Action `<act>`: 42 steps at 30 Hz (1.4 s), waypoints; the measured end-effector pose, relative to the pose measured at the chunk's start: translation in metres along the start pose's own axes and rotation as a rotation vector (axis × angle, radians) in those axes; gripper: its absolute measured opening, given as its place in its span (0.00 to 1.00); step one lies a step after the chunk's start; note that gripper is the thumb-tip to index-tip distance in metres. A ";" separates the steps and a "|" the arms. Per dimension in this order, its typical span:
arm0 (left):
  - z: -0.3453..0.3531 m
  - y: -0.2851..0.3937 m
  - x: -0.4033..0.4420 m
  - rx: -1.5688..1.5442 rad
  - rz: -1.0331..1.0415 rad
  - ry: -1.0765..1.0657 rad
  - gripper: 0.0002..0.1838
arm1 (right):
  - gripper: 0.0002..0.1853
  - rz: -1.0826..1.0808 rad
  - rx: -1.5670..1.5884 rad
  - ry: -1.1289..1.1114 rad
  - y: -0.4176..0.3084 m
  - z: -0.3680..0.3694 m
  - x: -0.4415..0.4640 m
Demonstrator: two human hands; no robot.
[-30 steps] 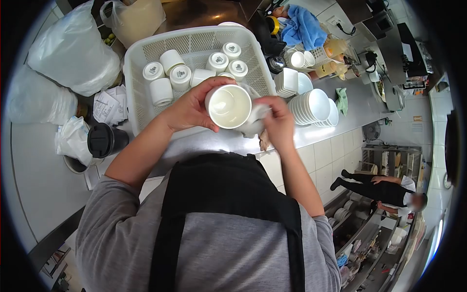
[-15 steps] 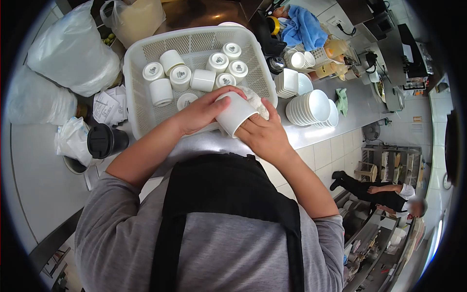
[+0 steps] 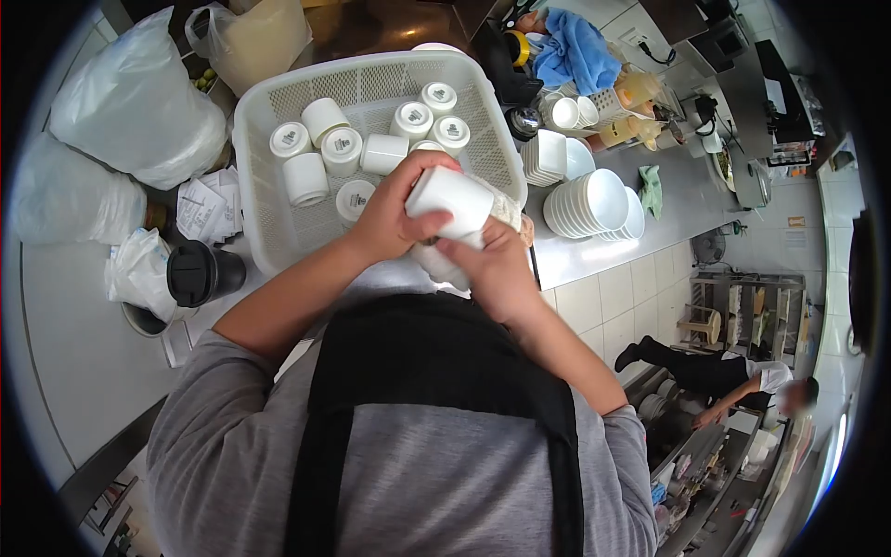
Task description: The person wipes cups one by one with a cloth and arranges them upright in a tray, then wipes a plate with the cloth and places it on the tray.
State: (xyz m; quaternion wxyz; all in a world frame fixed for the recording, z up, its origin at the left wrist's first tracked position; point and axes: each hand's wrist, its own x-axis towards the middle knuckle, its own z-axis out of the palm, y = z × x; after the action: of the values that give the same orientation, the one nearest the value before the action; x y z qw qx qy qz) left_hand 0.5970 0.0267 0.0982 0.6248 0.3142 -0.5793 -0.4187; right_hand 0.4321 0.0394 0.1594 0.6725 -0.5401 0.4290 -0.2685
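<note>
A white ceramic cup (image 3: 450,197) is tilted in front of my chest, over the near rim of the basket. My left hand (image 3: 394,218) is closed around the cup, thumb across its side. My right hand (image 3: 499,269) grips a whitish cloth (image 3: 441,266) wrapped over the cup's open end; part of the cloth bunches up behind the cup. The cup's mouth is hidden by the cloth and fingers. Beyond my hands, a white perforated plastic basket (image 3: 264,218) holds several similar white cups (image 3: 342,148), most upside down with dark marks on their bases, some lying on their sides.
Stacked white bowls (image 3: 585,204) and square dishes (image 3: 546,156) stand right of the basket on the steel counter (image 3: 673,209). Left are plastic bags (image 3: 139,107), papers (image 3: 209,202) and a black lidded tumbler (image 3: 204,272). A co-worker (image 3: 715,371) is at another counter, far right.
My right fingers have come out of the cup's mouth, and the cloth now wraps its end. The cup has turned in my left hand. The co-worker now reaches toward the counter.
</note>
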 end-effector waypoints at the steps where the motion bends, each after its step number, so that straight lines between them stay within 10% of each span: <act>1: -0.002 -0.001 0.002 0.143 0.207 -0.036 0.25 | 0.18 0.135 0.406 -0.074 -0.007 -0.008 0.002; 12: -0.014 0.011 0.013 0.542 0.680 -0.252 0.38 | 0.23 0.086 0.520 -0.060 -0.027 -0.014 -0.014; 14: -0.004 0.011 0.004 0.385 0.412 -0.126 0.36 | 0.25 -0.263 -0.170 0.028 -0.014 -0.010 -0.015; 18: 0.021 0.009 -0.012 0.107 -0.155 0.055 0.30 | 0.25 -0.385 -0.510 0.063 -0.008 -0.023 -0.005; 22: 0.021 0.020 -0.006 -0.052 -0.326 -0.219 0.31 | 0.19 -0.438 -0.847 0.143 -0.012 -0.042 0.007; 26: 0.013 0.016 0.007 0.193 0.059 -0.329 0.22 | 0.22 -0.385 -0.652 0.175 -0.022 -0.048 0.016; 27: 0.009 0.034 0.010 0.032 -0.353 -0.438 0.21 | 0.23 -0.361 -0.458 0.193 -0.024 -0.046 0.018; 32: 0.016 0.019 0.006 -0.010 -0.445 -0.332 0.15 | 0.13 -0.353 -0.236 0.250 -0.007 -0.048 0.036; 36: 0.022 0.013 0.003 0.291 -0.462 -0.244 0.14 | 0.15 -0.776 -1.145 0.457 -0.002 -0.018 0.024; 42: 0.033 0.029 0.005 0.260 -0.198 -0.090 0.11 | 0.18 -0.655 -0.425 0.073 -0.022 -0.056 0.031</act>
State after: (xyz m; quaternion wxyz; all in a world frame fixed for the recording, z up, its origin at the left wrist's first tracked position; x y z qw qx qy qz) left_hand 0.5693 0.0387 0.1298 0.5081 0.4287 -0.6223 -0.4133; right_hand 0.4005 -0.0199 0.1688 0.4086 -0.7658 0.3037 -0.3929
